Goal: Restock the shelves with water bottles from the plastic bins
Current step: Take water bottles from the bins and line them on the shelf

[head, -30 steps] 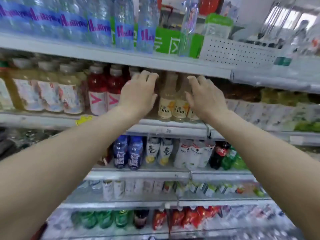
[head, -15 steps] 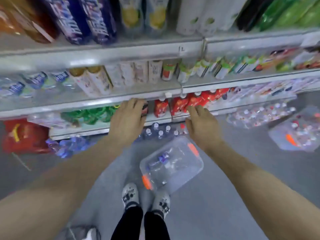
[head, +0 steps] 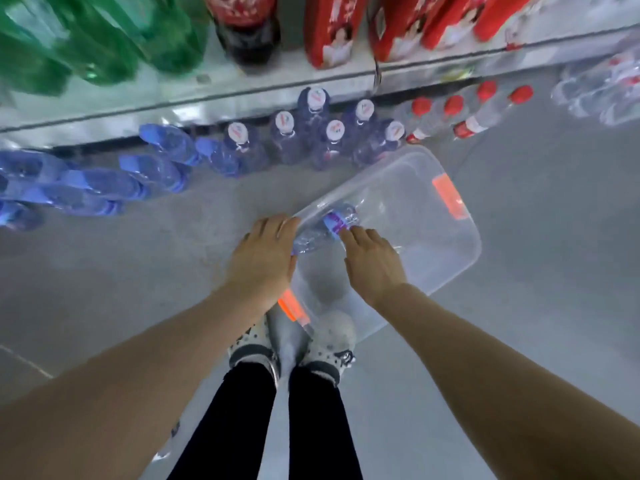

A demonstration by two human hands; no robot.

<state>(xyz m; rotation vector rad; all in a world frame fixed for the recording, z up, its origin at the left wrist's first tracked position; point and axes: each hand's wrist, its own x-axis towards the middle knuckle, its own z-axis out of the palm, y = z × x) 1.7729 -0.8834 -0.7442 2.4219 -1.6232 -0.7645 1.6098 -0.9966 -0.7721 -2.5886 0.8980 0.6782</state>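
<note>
On the floor (head: 519, 341) before the bottom shelf (head: 242, 95) sits 1 clear plastic bin (head: 460, 251) with 2 orange handles, 1 at each short end. It holds 1 water bottle (head: 325, 226) with a purple label, lying on its side, long axis running from lower left to upper right; which end carries the cap cannot be told. Both hands are down over the bin's near-left corner. The left hand (head: 265, 261) has its fingers straight and together, lying over the bottle's lower-left end at the bin rim. The right hand (head: 372, 261) has loosely extended fingers, tips touching or just beside the label; contact cannot be confirmed. Neither hand is closed round the bottle.

Against the shelf foot stand 7 upright blue-tinted bottles (head: 287, 136) with white caps, and to their right about 5 red-capped bottles (head: 453, 116). Further blue bottles (head: 86, 188) lie on their sides at left; count unclear through blur. On the shelf: green bottles (head: 104, 39), 1 dark cola bottle (head: 249, 32), red cartons (head: 332, 29).
</note>
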